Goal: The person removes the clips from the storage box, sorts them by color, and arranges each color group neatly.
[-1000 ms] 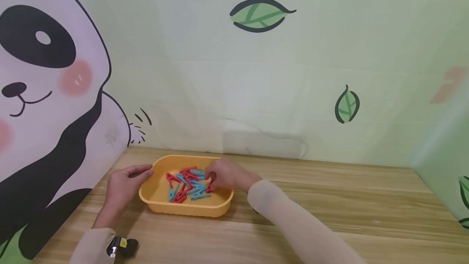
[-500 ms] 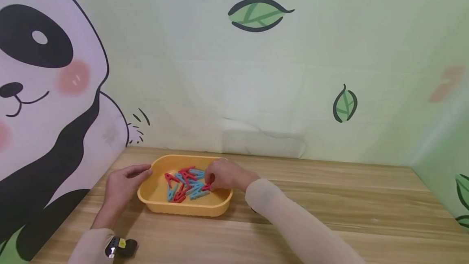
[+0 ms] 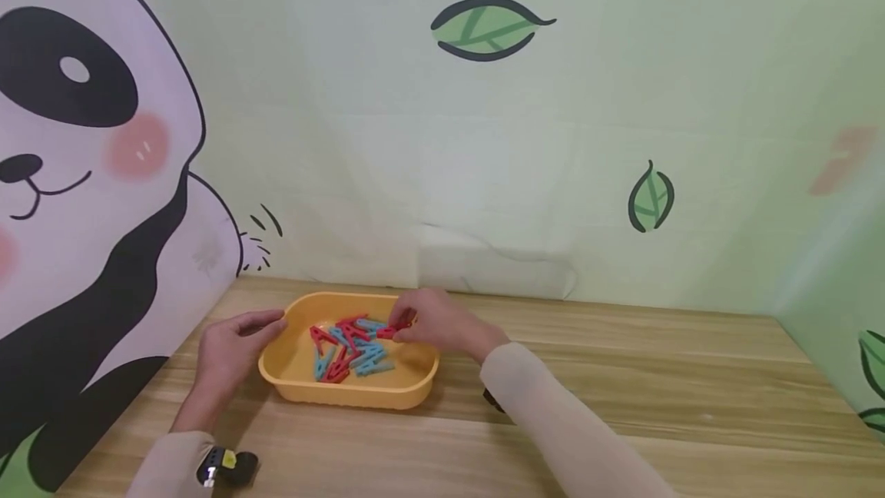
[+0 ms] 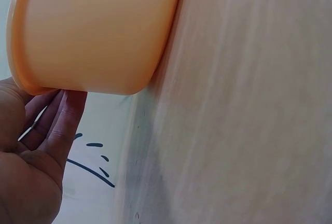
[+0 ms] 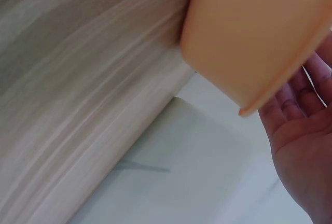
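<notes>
A yellow plastic basin (image 3: 346, 396) stands on the wooden table with several red and blue clothespins (image 3: 339, 363) heaped inside it. Over the basin's right side, my right hand (image 3: 435, 321) pinches a red clothespin (image 3: 386, 333) between thumb and fingertips. My left hand (image 3: 231, 348) is at the basin's left end, its fairly straight fingers (image 4: 65, 123) touching the outer wall just under the rim. From the right wrist, the basin's outer wall (image 5: 249, 32) hides my right fingertips and the clothespin.
The wooden table (image 3: 622, 390) extends to the right of the basin. Behind it rises a pale green backdrop (image 3: 346, 175) printed with leaves and a large panda (image 3: 104, 214). A dark band with a small device (image 3: 235, 469) sits on my left wrist.
My right hand has risen slightly toward the basin's back right, lifting the red clothespin off the heap. My left hand keeps its place at the rim.
</notes>
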The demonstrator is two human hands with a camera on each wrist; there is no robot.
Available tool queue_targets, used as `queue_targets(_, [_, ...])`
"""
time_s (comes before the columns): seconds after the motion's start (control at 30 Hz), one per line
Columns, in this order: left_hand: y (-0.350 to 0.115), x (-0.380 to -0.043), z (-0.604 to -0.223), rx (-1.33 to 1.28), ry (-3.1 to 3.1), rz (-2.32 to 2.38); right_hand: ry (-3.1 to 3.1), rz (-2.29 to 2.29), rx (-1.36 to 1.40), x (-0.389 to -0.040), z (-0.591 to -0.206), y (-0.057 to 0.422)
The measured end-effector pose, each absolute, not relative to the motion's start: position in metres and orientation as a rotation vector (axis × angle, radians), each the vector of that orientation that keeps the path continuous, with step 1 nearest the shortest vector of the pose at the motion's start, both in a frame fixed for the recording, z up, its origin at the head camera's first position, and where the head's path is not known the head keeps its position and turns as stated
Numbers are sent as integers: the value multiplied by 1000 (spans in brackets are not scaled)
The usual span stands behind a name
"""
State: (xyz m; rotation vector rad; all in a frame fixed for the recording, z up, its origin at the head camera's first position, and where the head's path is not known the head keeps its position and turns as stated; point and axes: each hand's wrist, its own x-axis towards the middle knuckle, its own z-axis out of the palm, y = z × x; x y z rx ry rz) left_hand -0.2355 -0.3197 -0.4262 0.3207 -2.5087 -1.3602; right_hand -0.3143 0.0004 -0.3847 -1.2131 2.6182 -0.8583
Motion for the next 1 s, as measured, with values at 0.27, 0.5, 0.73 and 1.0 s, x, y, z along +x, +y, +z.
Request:
queue_targets(0.27, [-322, -236, -426, 326, -2515, -1350, 2709, -1073, -1096, -302, -373, 14])
queue_targets(0.5, [-321, -235, -425, 335, -2514, -1360, 2787, -1329, -972, -288, -368, 30])
queue_targets(0.73, [-322, -237, -426, 327, -2514, -1344, 2875, -1478, -849, -284, -373, 49])
queue_targets(1.0, [-320, -238, -427, 329, -2521, -1338, 2988, -1519, -737, -285, -382, 70])
